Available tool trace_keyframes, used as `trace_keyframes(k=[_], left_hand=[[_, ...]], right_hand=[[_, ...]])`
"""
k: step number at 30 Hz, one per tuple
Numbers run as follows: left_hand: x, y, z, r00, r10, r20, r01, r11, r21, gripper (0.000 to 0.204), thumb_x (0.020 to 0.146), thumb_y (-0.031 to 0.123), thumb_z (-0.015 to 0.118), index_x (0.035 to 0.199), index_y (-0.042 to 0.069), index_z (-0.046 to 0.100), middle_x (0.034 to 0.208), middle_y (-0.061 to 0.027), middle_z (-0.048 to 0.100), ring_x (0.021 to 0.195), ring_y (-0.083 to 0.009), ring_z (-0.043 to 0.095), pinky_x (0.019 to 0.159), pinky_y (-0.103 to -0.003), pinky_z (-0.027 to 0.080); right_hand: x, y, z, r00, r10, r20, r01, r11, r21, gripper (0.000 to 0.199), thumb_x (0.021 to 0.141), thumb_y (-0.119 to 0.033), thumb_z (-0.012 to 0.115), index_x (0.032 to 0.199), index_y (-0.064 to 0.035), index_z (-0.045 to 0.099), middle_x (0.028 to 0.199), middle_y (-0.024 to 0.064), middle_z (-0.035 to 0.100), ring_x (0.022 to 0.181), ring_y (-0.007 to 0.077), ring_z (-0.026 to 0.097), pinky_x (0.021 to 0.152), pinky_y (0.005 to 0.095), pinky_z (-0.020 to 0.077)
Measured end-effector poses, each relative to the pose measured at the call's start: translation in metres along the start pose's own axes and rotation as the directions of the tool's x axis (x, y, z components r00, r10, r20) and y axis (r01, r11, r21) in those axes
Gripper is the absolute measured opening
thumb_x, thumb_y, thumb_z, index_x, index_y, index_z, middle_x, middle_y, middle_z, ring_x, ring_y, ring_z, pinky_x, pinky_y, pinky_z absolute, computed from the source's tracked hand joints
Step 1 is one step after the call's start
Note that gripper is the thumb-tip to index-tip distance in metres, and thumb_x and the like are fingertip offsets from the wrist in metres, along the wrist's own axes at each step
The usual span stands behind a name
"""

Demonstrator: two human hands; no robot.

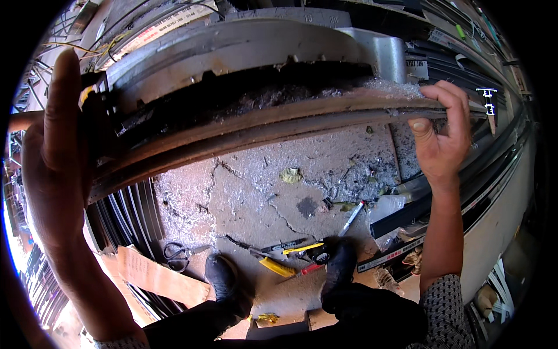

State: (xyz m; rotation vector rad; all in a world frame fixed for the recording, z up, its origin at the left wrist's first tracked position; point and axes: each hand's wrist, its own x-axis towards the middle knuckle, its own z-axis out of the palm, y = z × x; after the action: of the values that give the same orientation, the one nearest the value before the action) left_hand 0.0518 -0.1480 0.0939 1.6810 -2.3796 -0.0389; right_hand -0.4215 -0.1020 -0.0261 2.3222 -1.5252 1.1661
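A large grey metal machine [244, 49] with a curved housing stretches across the far side, shavings scattered along its bed. Its long brown front rail [267, 122] runs from left to right in front of me. At the rail's right end, my right hand [444, 136] is closed, fingers bent over the top and thumb below. Close beside it is a profile's pale end [488, 102]. My left hand [58, 139] is beside the machine's dark left end, one digit pointing up. Its other fingers are hidden, so its grip cannot be made out.
Silvery shavings cover the cracked floor [244, 192]. Around my shoes [221, 276] lie scissors [176, 256], a yellow-handled brush [277, 267] and a marker [353, 218]. Dark profiles [131, 212] are stacked at left, near a wooden board [160, 276]; more profiles [407, 212] lie at right.
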Motion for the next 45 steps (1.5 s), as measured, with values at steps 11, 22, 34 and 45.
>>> trace_keyframes(k=[11, 22, 34, 45], left_hand=[[-0.01, 0.008, 0.007, 1.0, 0.007, -0.03, -0.009, 0.997, -0.072, 0.044, 0.11, 0.009, 0.05, 0.155, 0.01, 0.049, 0.089, 0.0015, 0.068, 0.058, 0.0006, 0.046, 0.048, -0.019, 0.032], [-0.013, 0.003, 0.009, 0.997, -0.059, -0.044, 0.044, 0.958, -0.285, 0.042, 0.115, 0.024, 0.039, 0.154, 0.011, 0.051, 0.074, 0.0038, 0.058, 0.053, 0.0013, 0.044, 0.045, -0.02, 0.03], [0.023, 0.06, 0.002, 0.919, -0.394, 0.025, 0.369, 0.833, -0.412, 0.07, 0.108, 0.061, 0.042, 0.058, 0.014, 0.056, 0.049, 0.002, 0.048, 0.037, -0.0046, 0.035, 0.042, -0.026, 0.023], [0.042, 0.057, -0.005, 0.97, -0.244, -0.003, 0.211, 0.845, -0.491, 0.065, 0.108, 0.057, 0.048, 0.063, 0.012, 0.062, 0.047, 0.0032, 0.046, 0.036, -0.0021, 0.034, 0.039, -0.023, 0.022]], right_hand=[[-0.002, -0.003, -0.001, 0.999, -0.023, 0.041, 0.025, 0.999, -0.045, 0.053, 0.089, -0.049, 0.076, 0.112, -0.0022, 0.067, 0.108, 0.011, 0.064, 0.101, 0.0266, 0.061, 0.091, 0.0391, 0.0477], [-0.002, -0.001, 0.002, 0.999, -0.034, 0.039, 0.036, 0.997, -0.066, 0.052, 0.093, -0.05, 0.072, 0.113, -0.0027, 0.067, 0.109, 0.0108, 0.065, 0.102, 0.0268, 0.062, 0.094, 0.0401, 0.0449], [0.006, 0.001, 0.001, 0.998, -0.028, 0.059, 0.035, 0.992, -0.122, 0.053, 0.097, -0.053, 0.065, 0.116, -0.003, 0.065, 0.111, 0.0114, 0.065, 0.105, 0.0293, 0.061, 0.097, 0.0432, 0.0429], [0.019, 0.006, -0.004, 0.996, 0.015, 0.092, -0.003, 0.991, -0.135, 0.058, 0.099, -0.06, 0.059, 0.114, -0.004, 0.064, 0.113, 0.0131, 0.064, 0.108, 0.031, 0.061, 0.098, 0.0444, 0.0419]])
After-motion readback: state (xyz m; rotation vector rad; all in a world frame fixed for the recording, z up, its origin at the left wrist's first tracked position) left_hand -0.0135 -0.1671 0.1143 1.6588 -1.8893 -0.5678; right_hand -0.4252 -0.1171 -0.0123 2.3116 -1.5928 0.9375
